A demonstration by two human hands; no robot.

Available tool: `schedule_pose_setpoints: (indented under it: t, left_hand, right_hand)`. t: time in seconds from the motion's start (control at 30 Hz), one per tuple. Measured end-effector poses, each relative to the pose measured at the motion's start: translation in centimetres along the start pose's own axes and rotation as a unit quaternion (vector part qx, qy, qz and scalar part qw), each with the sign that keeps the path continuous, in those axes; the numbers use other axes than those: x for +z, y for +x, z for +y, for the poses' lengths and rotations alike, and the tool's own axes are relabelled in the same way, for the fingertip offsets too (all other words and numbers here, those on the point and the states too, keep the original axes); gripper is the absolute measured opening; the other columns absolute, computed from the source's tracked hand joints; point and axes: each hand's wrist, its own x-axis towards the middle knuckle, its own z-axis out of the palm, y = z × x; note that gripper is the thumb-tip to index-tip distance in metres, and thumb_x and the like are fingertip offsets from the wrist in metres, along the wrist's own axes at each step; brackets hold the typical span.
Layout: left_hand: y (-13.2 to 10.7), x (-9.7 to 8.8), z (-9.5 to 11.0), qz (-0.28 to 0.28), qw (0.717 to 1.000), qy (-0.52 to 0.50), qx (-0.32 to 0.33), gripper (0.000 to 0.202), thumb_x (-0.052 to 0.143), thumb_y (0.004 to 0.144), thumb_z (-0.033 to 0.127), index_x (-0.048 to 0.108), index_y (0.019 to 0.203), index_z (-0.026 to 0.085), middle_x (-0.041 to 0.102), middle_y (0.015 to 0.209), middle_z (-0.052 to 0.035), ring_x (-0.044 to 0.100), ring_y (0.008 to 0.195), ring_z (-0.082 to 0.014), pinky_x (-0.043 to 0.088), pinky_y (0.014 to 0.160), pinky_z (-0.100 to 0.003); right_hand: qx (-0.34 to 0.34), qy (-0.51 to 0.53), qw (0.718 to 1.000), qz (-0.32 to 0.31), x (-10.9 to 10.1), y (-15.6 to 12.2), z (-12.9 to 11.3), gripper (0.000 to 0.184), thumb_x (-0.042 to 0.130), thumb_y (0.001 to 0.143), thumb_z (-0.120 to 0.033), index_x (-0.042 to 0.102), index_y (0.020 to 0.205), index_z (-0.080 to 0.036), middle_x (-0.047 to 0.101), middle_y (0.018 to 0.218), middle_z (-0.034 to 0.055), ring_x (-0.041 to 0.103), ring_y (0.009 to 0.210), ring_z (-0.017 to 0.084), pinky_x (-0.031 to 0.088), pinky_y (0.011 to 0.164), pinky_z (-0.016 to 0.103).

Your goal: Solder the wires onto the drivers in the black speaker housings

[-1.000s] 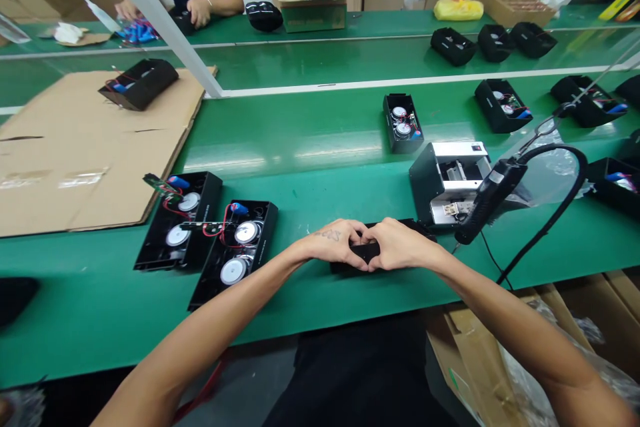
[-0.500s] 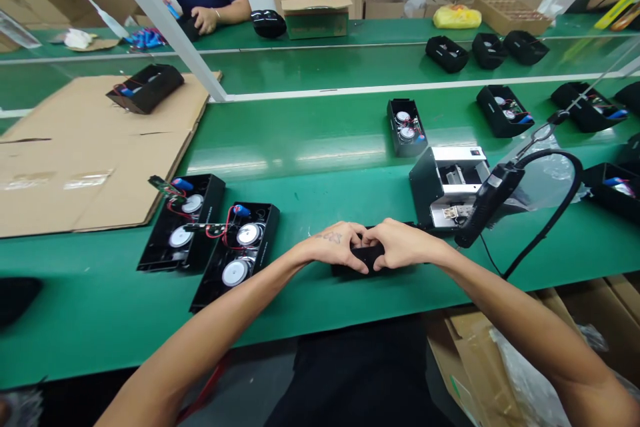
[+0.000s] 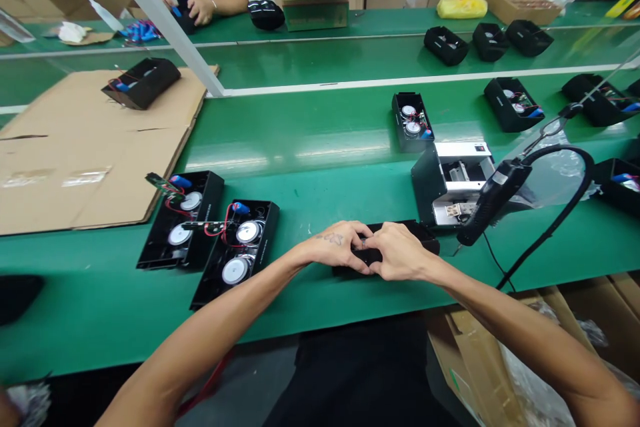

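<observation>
Black casing (image 3: 367,256), one: on the counter (image 3: 300,293), eight o'clock from the power screwdriver (image 3: 493,203). Left hand (image 3: 340,243), right hand (image 3: 403,255): each grip narrow, meeting over it; anything pinched, I cannot tell. Step, presumably: fitting work inside. Next move calls for steady pressure.

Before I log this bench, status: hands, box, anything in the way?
Left hand, right hand at black box. Inside mostly hidden. Screwdriver at right, clear of both.

Handled speaker housing (image 3: 367,256) looked matt plastic; bench (image 3: 310,193) smooth, glossy; electric screwdriver (image 3: 494,203) dark plastic; screw feeder (image 3: 465,185) silvery metal; bag (image 3: 557,177) crinkled clear plastic; cardboard sheet (image 3: 85,140) matt, its tape strips (image 3: 86,176) shiny.
</observation>
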Motion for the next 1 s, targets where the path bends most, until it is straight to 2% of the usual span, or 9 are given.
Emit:
schedule_pose_setpoints:
  t: [0.2, 0.3, 0.4, 0.47, 0.53, 0.6, 0.77, 0.9, 1.0]
  left_hand:
    - [-0.1, 0.2, 0.1, 0.008, 0.999, 0.034, 0.023, 0.033, 0.092, 0.078, 0.044, 0.075, 0.062, 0.02, 0.074, 0.129, -0.0025, 0.069, 0.117, -0.0262, 0.049, 0.105, -0.036]
    - [-1.0, 1.5, 0.5, 0.022, 0.996, 0.077, 0.026, 0.025, 0.094, 0.077, 0.039, 0.078, 0.067, 0.022, 0.075, 0.131, -0.0022, 0.063, 0.134, -0.035, 0.039, 0.122, -0.049]
    - [-2.6, 4.3, 0.6, 0.053, 0.977, 0.2, 0.049, 0.014, 0.092, 0.081, 0.038, 0.084, 0.084, 0.026, 0.074, 0.136, -0.0022, 0.043, 0.154, -0.0462, 0.027, 0.128, -0.066]
    - [-3.7, 6.6, 0.6, 0.074, 0.953, 0.285, 0.075, 0.013, 0.086, 0.087, 0.038, 0.085, 0.09, 0.026, 0.073, 0.139, -0.0029, 0.037, 0.157, -0.0489, 0.024, 0.129, -0.071]
    - [-4.6, 8.4, 0.3, 0.095, 0.933, 0.335, 0.087, 0.014, 0.084, 0.089, 0.037, 0.084, 0.092, 0.024, 0.072, 0.142, -0.0038, 0.035, 0.158, -0.0496, 0.025, 0.13, -0.071]
    - [-5.0, 9.4, 0.0, 0.113, 0.921, 0.362, 0.091, 0.016, 0.086, 0.087, 0.038, 0.083, 0.092, 0.023, 0.071, 0.143, -0.0034, 0.036, 0.158, -0.0492, 0.027, 0.131, -0.069]
    - [-4.9, 9.8, -1.1, 0.159, 0.902, 0.386, 0.113, 0.021, 0.083, 0.089, 0.045, 0.08, 0.087, 0.024, 0.073, 0.14, -0.0021, 0.039, 0.157, -0.0467, 0.029, 0.131, -0.065]
    - [-4.7, 9.8, -1.8, 0.192, 0.89, 0.392, 0.134, 0.023, 0.085, 0.085, 0.048, 0.078, 0.082, 0.026, 0.075, 0.134, -0.0016, 0.041, 0.156, -0.0438, 0.024, 0.134, -0.062]
    - [-4.6, 9.9, -2.3, 0.222, 0.88, 0.387, 0.16, 0.026, 0.089, 0.079, 0.047, 0.074, 0.077, 0.026, 0.075, 0.133, 0.001, 0.035, 0.16, -0.0404, 0.01, 0.138, -0.055]
  right_hand:
    - [-0.016, -0.024, 0.999, 0.024, 0.6, -0.5, -0.4, 0.034, 0.08, 0.083, -0.03, 0.082, 0.116, -0.02, 0.084, 0.095, 0.0119, 0.077, 0.094, 0.033, 0.05, 0.084, 0.039]
    - [-0.048, -0.045, 0.997, 0.031, 0.8, -2.4, -1.0, 0.031, 0.077, 0.087, -0.027, 0.079, 0.117, -0.017, 0.083, 0.1, 0.0137, 0.077, 0.097, 0.032, 0.051, 0.092, 0.043]
    - [-0.065, 0.031, 0.982, 0.174, 1.4, -5.5, -0.4, 0.022, 0.07, 0.096, -0.024, 0.076, 0.116, -0.022, 0.082, 0.11, 0.0107, 0.076, 0.103, 0.028, 0.053, 0.096, 0.042]
    - [0.014, 0.099, 0.919, 0.382, 1.8, -7.6, 1.3, 0.02, 0.065, 0.101, -0.027, 0.073, 0.119, -0.025, 0.08, 0.114, 0.0086, 0.074, 0.103, 0.026, 0.056, 0.096, 0.041]
    - [0.127, 0.117, 0.803, 0.571, 2.0, -8.9, 3.9, 0.027, 0.065, 0.102, -0.035, 0.069, 0.127, -0.025, 0.075, 0.121, 0.0111, 0.073, 0.106, 0.027, 0.058, 0.096, 0.044]
    - [0.203, 0.115, 0.722, 0.652, 1.8, -9.2, 6.9, 0.046, 0.067, 0.1, -0.042, 0.06, 0.141, -0.021, 0.067, 0.135, 0.0165, 0.069, 0.118, 0.031, 0.059, 0.097, 0.048]
    - [0.25, 0.184, 0.736, 0.601, 0.9, -8.0, 11.7, 0.061, 0.068, 0.095, -0.053, 0.059, 0.142, -0.016, 0.07, 0.133, 0.0195, 0.069, 0.117, 0.033, 0.057, 0.106, 0.054]
    - [0.236, 0.257, 0.682, 0.643, 1.9, -7.8, 11.5, 0.053, 0.083, 0.081, -0.048, 0.065, 0.121, -0.017, 0.075, 0.103, 0.0099, 0.073, 0.089, 0.026, 0.062, 0.088, 0.043]
    - [0.15, 0.38, 0.667, 0.623, 2.9, -8.1, 10.9, 0.039, 0.081, 0.083, -0.041, 0.064, 0.111, -0.021, 0.066, 0.073, -0.0025, 0.064, 0.061, 0.018, 0.058, 0.066, 0.035]
